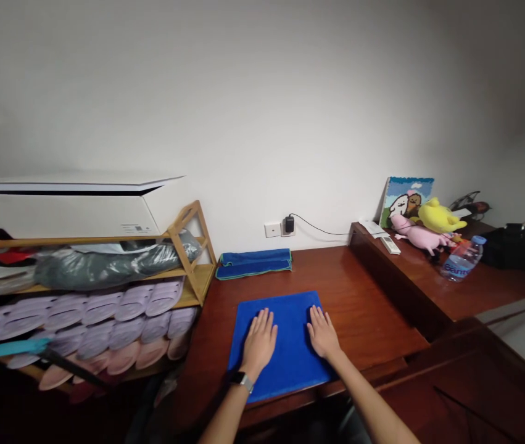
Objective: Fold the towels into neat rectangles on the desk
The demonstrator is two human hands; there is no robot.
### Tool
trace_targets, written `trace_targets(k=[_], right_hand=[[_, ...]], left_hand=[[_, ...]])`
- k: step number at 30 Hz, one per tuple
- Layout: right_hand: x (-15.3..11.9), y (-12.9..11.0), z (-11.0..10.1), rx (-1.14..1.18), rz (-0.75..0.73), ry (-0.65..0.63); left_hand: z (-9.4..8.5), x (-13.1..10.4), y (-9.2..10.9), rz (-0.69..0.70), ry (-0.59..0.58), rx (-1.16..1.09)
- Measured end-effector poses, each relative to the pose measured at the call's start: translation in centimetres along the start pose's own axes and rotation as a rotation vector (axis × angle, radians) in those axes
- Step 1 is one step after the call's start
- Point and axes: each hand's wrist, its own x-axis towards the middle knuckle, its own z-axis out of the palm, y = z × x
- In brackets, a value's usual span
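A blue towel [292,345] lies spread out near the front of the brown wooden desk [350,296]. My left hand [260,342] rests flat on its left part, fingers stretched forward, with a watch [242,381] on the wrist. On the right side of the cloth lies my right hand [322,333], palm down and fingers extended. Neither hand grips anything. Against the wall at the back of the desk is a folded blue towel [253,263] with green edging.
To the left stands a wooden rack [197,259] with several slippers [126,302] and a white box [68,213] on top. A raised surface at right holds a water bottle [463,260], plush toys [438,217] and a remote [390,245]. A charger [289,224] sits in the wall socket.
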Motion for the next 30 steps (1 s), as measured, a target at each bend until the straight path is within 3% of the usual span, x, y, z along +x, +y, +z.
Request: trace_targets(k=[4, 6, 7, 9, 13, 15, 17, 19, 22, 24, 30], right_hand=[[-1.5, -0.1, 0.9, 0.011, 0.015, -0.029], [-1.4, -0.2, 0.9, 0.006, 0.015, -0.02], [-1.3, -0.2, 0.9, 0.004, 0.015, -0.018], [-1.2, -0.2, 1.0, 0.001, 0.015, -0.015], [-1.0, -0.2, 1.0, 0.002, 0.021, -0.009], [-0.9, -0.3, 0.7, 0.009, 0.02, -0.017], [-1.1, -0.3, 0.2, 0.021, 0.013, -0.042], [-1.6, 0.0, -0.1, 0.031, 0.011, -0.06], [-3.3, 0.6, 0.4, 0.039, 0.016, -0.018], [-4.6, 0.8, 1.1, 0.039, 0.017, 0.011], [-6.2, 0.7, 1.9, 0.029, 0.002, 0.025]], left_hand=[[2.2, -0.1, 7.7, 0.147, -0.1, -0.034], [3.0, -0.3, 8.8, 0.144, -0.132, -0.027], [3.2, -0.6, 8.3, 0.129, -0.133, -0.022], [3.0, -1.7, 5.4, 0.068, -0.114, -0.006], [1.4, -5.7, -3.8, -0.156, -0.068, 0.066], [0.6, -7.7, -7.4, -0.225, -0.046, 0.093], [0.1, -9.0, -9.2, -0.235, -0.03, 0.108], [-0.3, -9.6, -9.6, -0.218, -0.016, 0.123], [-0.7, -9.3, -8.2, -0.183, 0.028, 0.137], [-0.8, -8.5, -5.9, -0.139, 0.051, 0.12], [0.9, -3.6, 5.6, 0.205, -0.057, -0.041]])
